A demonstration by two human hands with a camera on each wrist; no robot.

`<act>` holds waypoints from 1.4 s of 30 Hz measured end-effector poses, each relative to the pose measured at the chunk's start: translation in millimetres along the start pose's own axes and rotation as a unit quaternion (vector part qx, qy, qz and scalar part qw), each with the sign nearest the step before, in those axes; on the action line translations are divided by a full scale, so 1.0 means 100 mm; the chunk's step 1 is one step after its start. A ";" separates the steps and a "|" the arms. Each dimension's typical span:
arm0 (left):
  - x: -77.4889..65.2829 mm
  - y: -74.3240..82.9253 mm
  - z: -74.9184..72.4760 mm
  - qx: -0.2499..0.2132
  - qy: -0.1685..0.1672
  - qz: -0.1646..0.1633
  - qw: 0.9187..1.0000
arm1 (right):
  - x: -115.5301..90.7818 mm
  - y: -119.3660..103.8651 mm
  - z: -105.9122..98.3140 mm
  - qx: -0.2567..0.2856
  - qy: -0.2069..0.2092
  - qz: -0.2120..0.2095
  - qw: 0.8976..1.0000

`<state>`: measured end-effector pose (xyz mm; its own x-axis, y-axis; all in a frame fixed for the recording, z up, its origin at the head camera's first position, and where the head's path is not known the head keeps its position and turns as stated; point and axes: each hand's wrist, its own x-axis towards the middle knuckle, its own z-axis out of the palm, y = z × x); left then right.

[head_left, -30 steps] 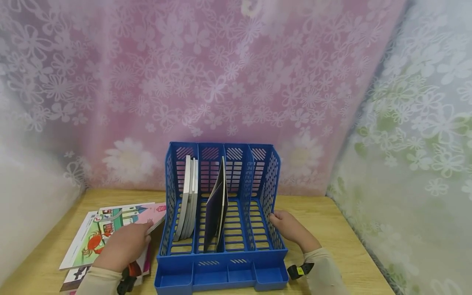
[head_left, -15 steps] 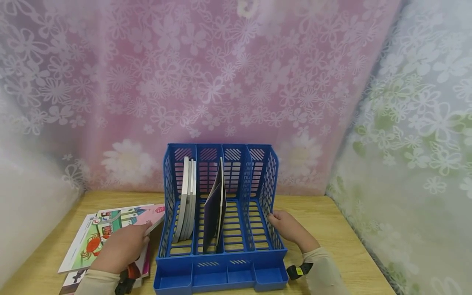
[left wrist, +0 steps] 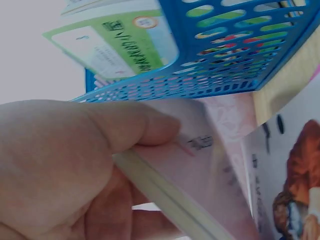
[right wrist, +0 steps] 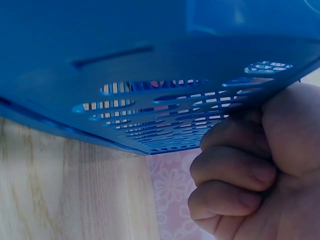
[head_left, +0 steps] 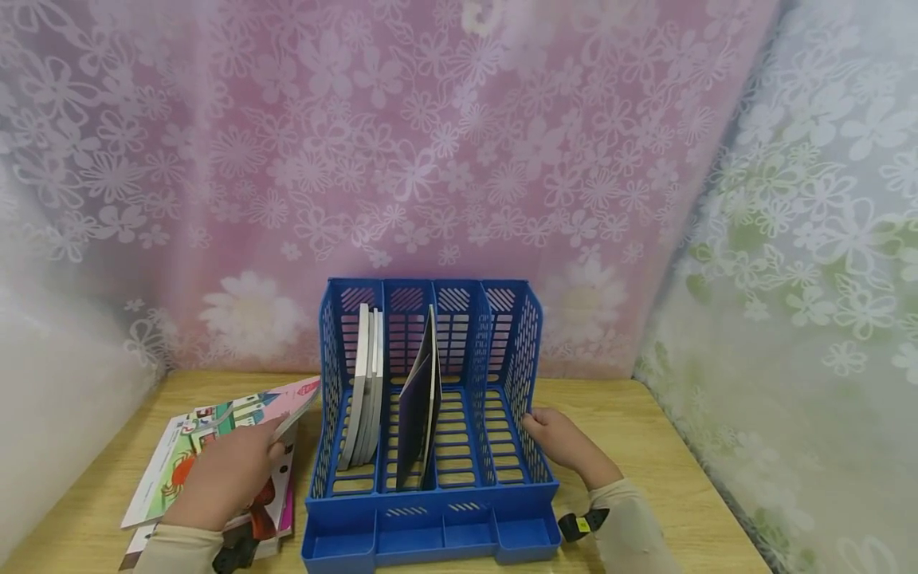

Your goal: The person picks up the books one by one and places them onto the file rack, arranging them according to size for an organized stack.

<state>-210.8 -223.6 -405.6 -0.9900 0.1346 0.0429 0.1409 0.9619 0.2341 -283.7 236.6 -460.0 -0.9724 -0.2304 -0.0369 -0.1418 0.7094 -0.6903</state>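
Observation:
My left hand [head_left: 233, 470] pinches the edge of a pink-covered picture book [head_left: 290, 399], thumb on top and fingers beneath. In the left wrist view, the book's pale page edge [left wrist: 165, 195] runs down from the thumb. That book is tilted, its near edge raised off a pile of other books [head_left: 280, 486]. On the right, my right hand [head_left: 562, 442] grips the outer side wall of a blue plastic file rack [head_left: 430, 510]. The right wrist view has its fingers [right wrist: 230, 170] curled against the perforated wall; where the thumb tip lies is hidden there.
Several thin books [head_left: 364, 391] stand in the rack's leftmost compartment. Dark-covered books [head_left: 419, 422] lean in the second one. Small trays [head_left: 409, 542] line the rack's front. Behind the wooden table [head_left: 617, 406] hangs a pink flowered curtain [head_left: 430, 159].
My left hand has lifted the pink book's near edge and drawn slightly toward me, showing more of the books beneath. The right hand stays on the rack.

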 end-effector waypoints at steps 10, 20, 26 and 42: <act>-0.10 -0.05 -0.25 -0.027 0.125 -0.003 0.992 | -0.01 -0.01 -0.02 0.000 -0.004 0.007 1.000; -0.15 0.07 -0.46 -0.093 0.275 -0.041 0.956 | -0.01 0.03 -0.02 0.009 0.000 -0.002 1.000; -0.18 0.13 -0.49 -0.124 0.338 -0.035 0.932 | 0.00 0.03 -0.01 0.015 -0.003 0.005 1.000; -0.10 0.01 -0.38 -0.135 0.245 -0.074 0.957 | 0.01 0.01 0.01 0.015 -0.008 0.016 1.000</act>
<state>-200.7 -232.7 -368.7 -0.8857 -0.1900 0.4236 0.0619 0.8560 0.5133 -284.3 236.4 -461.2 -0.9733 -0.2183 -0.0707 -0.1048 0.6967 -0.7096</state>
